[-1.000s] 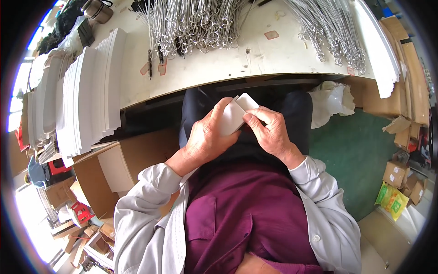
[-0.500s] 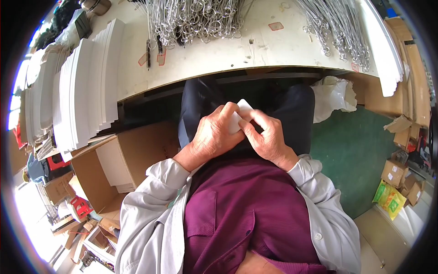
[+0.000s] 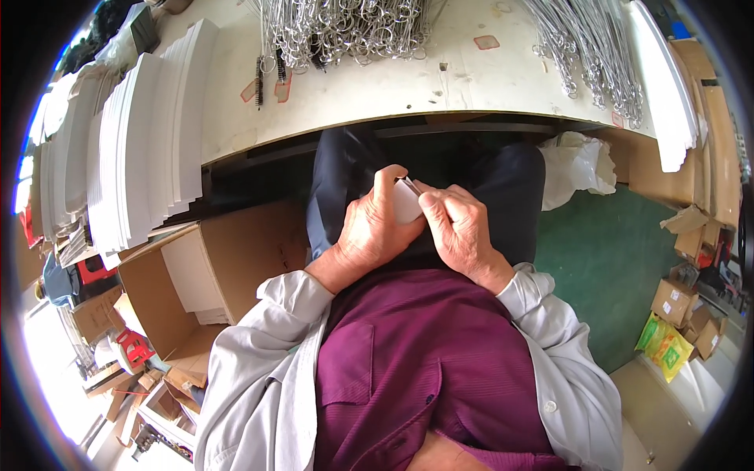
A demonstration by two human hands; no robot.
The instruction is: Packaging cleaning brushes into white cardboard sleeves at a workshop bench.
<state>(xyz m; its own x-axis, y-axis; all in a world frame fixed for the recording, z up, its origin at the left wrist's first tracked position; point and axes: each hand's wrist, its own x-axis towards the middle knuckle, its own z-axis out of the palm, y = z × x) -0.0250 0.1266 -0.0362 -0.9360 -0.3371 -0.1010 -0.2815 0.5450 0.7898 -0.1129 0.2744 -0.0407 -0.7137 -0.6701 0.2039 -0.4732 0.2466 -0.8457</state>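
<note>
Above my lap, both my hands are closed around a small white box-like piece (image 3: 406, 202) with smooth faces. My left hand (image 3: 375, 224) wraps it from the left, its thumb and index finger up near the top end. A thin dark edge shows along that end. With thumb and fingers pinched together, my right hand (image 3: 459, 231) grips the piece's right side. The palms and fingers hide much of it, so I cannot tell whether its end is open.
Before me stands a white workbench (image 3: 353, 94), with a heap of thin metal wire brushes with ring ends (image 3: 345, 35) and a second bundle (image 3: 589, 55) on the right. Stacked white card sheets (image 3: 145, 149) are at left, above an open cardboard box (image 3: 173, 282). A plastic bag (image 3: 580, 169) hangs right.
The white piece has turned in my hands; its upper corner no longer sticks up between my fingers. My right fingers have drawn in against its side. The view has shifted slightly.
</note>
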